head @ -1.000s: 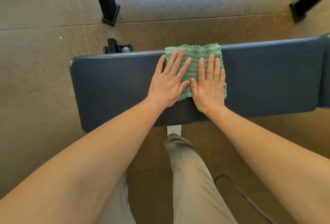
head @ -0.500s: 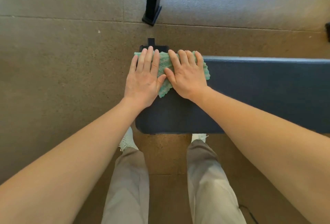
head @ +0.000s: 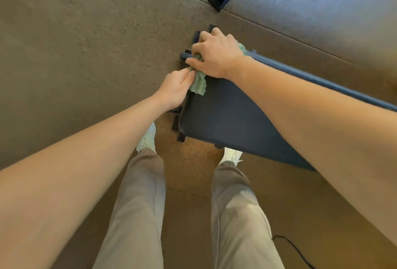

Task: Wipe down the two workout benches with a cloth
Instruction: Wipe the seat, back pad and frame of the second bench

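Gripping green cloth (head: 198, 85) at bench (head: 225, 118) end edge, toward the far corner. Cloth is bunched, crinkled weave, wavy hem, mostly hidden under hands. Left hand (head: 174, 89) fingers pinch its near flap; right hand (head: 214, 56) fingers curl over it at the edge.

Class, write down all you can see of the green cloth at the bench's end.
The cloth is green, mottled pale and darker, with a ribbed, soft weave and wavy edges. It lies bunched over the end of the dark padded bench. The right hand covers and grips most of it; the left hand pinches its near edge.
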